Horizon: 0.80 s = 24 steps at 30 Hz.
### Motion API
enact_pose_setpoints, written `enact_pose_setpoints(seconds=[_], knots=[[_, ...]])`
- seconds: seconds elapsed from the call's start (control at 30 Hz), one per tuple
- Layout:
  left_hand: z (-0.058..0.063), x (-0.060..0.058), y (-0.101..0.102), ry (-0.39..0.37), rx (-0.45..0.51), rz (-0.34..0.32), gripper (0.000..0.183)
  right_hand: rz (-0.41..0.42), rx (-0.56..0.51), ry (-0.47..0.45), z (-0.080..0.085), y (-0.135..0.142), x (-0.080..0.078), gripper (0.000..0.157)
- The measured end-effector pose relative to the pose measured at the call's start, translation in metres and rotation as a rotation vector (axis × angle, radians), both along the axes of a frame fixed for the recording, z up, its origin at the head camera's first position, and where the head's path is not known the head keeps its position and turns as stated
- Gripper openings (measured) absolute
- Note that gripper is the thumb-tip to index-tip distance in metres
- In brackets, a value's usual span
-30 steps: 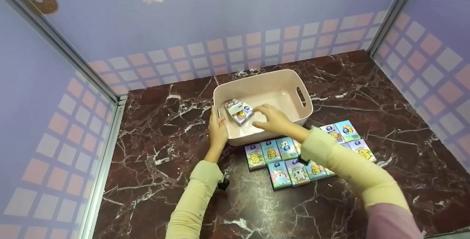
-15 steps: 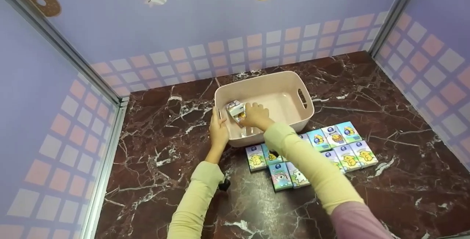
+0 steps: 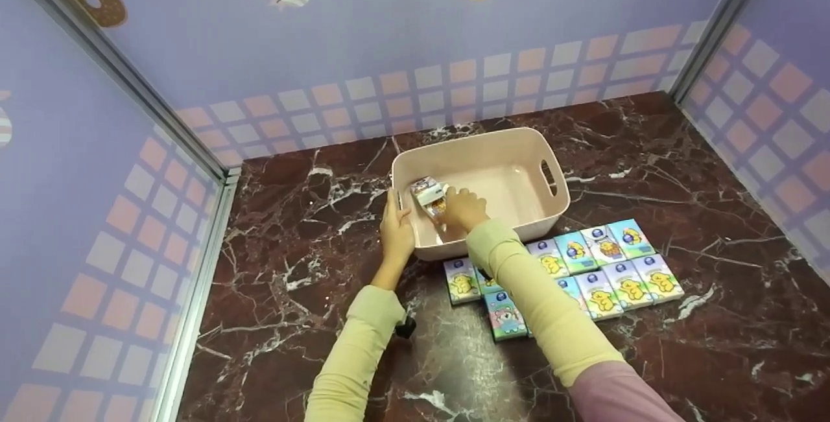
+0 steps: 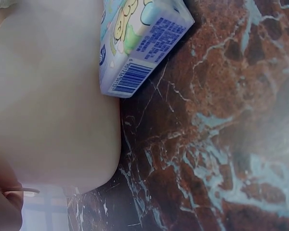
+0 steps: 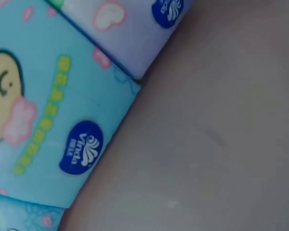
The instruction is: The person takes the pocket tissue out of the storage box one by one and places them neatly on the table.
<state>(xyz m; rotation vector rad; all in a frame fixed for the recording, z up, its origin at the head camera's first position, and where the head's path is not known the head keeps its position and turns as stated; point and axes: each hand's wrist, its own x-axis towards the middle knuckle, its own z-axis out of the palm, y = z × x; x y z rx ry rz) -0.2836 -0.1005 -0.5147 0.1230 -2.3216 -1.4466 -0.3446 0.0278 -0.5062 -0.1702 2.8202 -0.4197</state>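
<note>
A beige plastic storage basket [image 3: 480,150] stands on the marble-patterned surface in the head view. My left hand [image 3: 397,231] grips its left end, thumb over the rim and fingers along the outside; part of that hand [image 4: 5,209] shows in the left wrist view. Inside the basket, my right hand [image 3: 463,209] pinches a tissue pack [image 3: 436,208] at the left end, its fingers partly covering it. Another tissue pack [image 3: 425,190] lies against that one, near the left wall. The right wrist view shows the basket's outer wall [image 5: 207,144] but no hand.
Rows of printed tissue packs [image 3: 600,295] lie in front of the basket, partly hidden by my right sleeve. A blue Vinda pack [image 5: 62,106] sits close to the basket wall. Purple printed panels [image 3: 363,33] stand behind and at both sides.
My right hand has reached left inside the basket, from beside the tissue packs onto one of them. My left hand stays on the basket's end. The head view has shifted slightly.
</note>
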Motion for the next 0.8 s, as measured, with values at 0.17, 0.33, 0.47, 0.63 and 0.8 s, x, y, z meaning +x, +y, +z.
enact_pose_setpoints(seconds=[0.17,0.33,0.47,0.63,0.8], knots=[[-0.0002,-0.0005,0.0032,0.000,-0.006,-0.008,0.059,-0.014,0.038,0.030,-0.0005,0.0033,-0.0015,0.065],[-0.0010,-0.0008,0.0022,0.025,-0.024,0.002,0.059,-0.002,0.070,0.064,-0.0008,0.0016,0.0014,0.062],[-0.0013,0.0004,0.0013,0.037,-0.035,0.007,0.059,0.025,0.105,0.110,-0.0022,-0.0011,0.0049,0.068],[-0.0021,0.0013,0.0004,0.052,-0.041,0.013,0.060,0.072,0.149,0.136,-0.0044,-0.0031,0.0076,0.076],[-0.0035,0.0011,0.0001,0.043,-0.032,0.012,0.062,0.157,0.147,0.066,-0.0053,-0.0037,0.0076,0.075]])
